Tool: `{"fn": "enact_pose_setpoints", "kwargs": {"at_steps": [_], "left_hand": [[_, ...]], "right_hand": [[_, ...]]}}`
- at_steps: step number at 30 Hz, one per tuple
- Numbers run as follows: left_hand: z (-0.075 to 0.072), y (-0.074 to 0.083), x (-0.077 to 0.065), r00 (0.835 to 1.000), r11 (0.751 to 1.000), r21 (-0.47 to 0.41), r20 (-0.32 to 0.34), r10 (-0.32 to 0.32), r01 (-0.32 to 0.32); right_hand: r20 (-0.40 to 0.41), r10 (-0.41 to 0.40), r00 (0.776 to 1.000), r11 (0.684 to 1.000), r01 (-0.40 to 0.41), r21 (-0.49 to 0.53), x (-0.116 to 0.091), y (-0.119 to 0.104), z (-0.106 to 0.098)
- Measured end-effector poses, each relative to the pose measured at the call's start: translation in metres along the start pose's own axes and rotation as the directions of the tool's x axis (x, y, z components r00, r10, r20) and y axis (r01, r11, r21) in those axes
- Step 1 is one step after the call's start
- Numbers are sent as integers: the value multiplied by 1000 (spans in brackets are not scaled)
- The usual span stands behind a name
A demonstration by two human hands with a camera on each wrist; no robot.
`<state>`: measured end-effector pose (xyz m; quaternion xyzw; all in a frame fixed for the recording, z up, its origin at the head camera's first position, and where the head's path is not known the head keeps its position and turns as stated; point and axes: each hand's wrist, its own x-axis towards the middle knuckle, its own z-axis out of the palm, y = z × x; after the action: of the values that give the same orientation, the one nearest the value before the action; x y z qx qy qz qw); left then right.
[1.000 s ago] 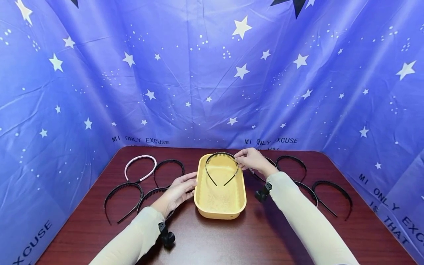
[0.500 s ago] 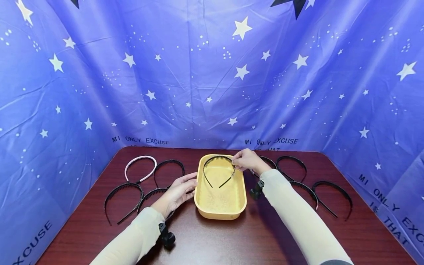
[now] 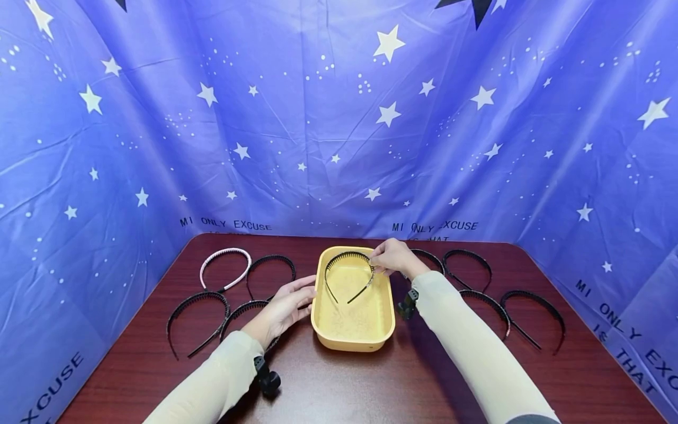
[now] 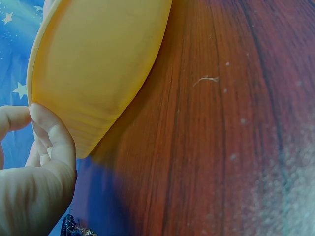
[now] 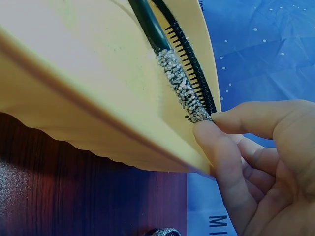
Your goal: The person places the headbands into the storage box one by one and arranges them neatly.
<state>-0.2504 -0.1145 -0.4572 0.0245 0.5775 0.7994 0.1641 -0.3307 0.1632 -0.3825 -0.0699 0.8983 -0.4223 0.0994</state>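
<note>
Headband (image 5: 180,83) sitting within yellow tub (image 3: 349,345), toward far end; can't tell if tips are touching bottom. Right grip (image 3: 396,257) is pinching its glittery side, thumb against forefinger. Left grip (image 3: 283,306) is resting extended fingers on tub's left side. Guessing I'm mid-placement, next move calling for lowering, then loosening pinch. Other headbands (image 3: 524,292) lying on desk (image 3: 339,383), both sides.
</note>
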Motion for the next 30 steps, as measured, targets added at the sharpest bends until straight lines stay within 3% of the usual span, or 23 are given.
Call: {"fn": "enact_pose_setpoints", "kwargs": {"at_steps": [19,30], "left_hand": [[0,0,2,1000,1000,-13,-5,-4,4],[0,-1,2,1000,1000,-11,9,-1,1]], "right_hand": [[-1,19,1000,996,-19,-92,2,-3,9],[80,40,996,987,-27,-161,-1,-6,11]]}}
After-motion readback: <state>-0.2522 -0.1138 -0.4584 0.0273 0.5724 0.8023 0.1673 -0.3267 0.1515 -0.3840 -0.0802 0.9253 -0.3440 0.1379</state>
